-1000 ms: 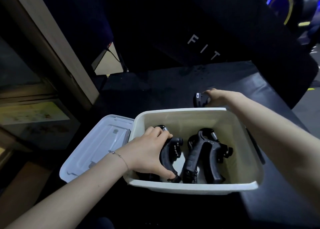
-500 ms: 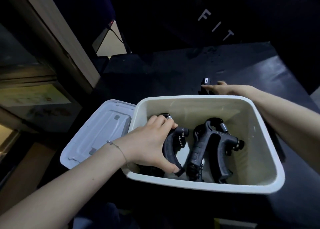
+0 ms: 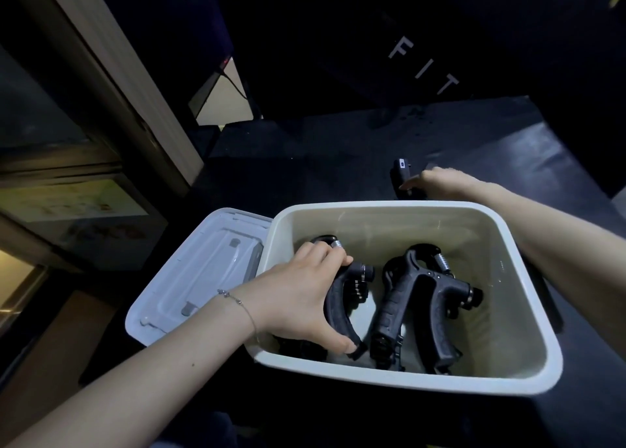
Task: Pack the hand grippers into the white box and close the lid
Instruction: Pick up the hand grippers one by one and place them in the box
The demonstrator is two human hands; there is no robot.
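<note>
Inside open white plastic box [image 3: 420, 381]: two black spring-loaded hand grippers; right-hand one [image 3: 423, 302] lying loose, left-hand one [image 3: 342, 307] clasped by left hand [image 3: 298, 303], fingers curled round handle. Beyond far rim: third black hand gripper [image 3: 399, 176], on dark tabletop [image 3: 305, 163], gripped by right hand [image 3: 440, 185]; not yet packed. Left of box: translucent white lid [image 3: 200, 271], lying off; closing outstanding. Against half a second earlier: both hands placed as before, grips unchanged; viewpoint shifted slightly.
</note>
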